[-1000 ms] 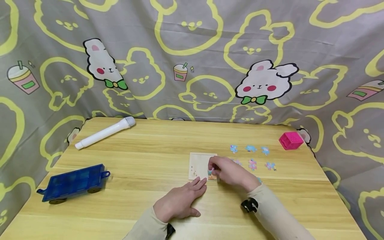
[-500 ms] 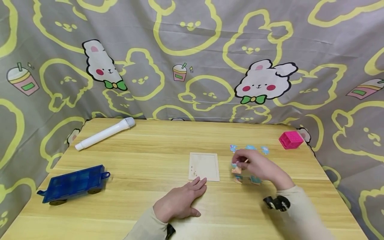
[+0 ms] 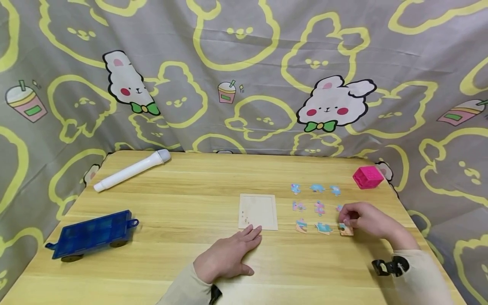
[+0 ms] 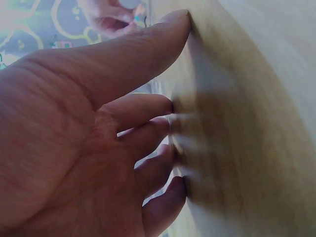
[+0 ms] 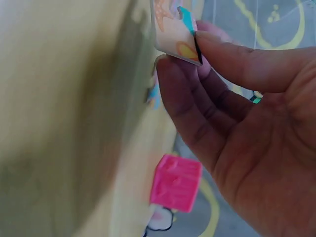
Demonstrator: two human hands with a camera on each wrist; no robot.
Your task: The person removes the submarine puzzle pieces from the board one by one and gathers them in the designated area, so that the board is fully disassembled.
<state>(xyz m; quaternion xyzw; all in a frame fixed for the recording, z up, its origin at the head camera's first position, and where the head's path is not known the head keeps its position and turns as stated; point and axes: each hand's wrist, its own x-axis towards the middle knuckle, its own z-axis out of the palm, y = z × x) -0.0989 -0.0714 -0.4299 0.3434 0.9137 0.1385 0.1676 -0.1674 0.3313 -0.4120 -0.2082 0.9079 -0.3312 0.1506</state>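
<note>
Between thumb and fingers my right hand [image 3: 367, 219] pinches an orange and teal jigsaw piece [image 3: 346, 229]. In the right wrist view that piece [image 5: 178, 34] shows a square corner and a starfish print, held just off the wood. It lines up with the right end of the front row of puzzle pieces [image 3: 323, 228]. Flat on the table lies my left hand [image 3: 228, 254], its fingertips [image 3: 248, 231] at the near edge of the pale puzzle tray [image 3: 257, 226]. Pink and blue pieces [image 3: 319, 207] form the middle row, one partly hidden by my right hand. Blue pieces [image 3: 317, 187] make the back row.
A pink cube block [image 3: 367, 177] stands at the table's back right. On the left are a blue toy trailer [image 3: 91, 234] with dark wheels and a white toy microphone [image 3: 131, 170]. A patterned curtain [image 3: 244, 76] hangs behind the table.
My right hand has lifted the orange and teal piece out of the tray and carried it rightward to the end of the front row. My left hand has stayed put.
</note>
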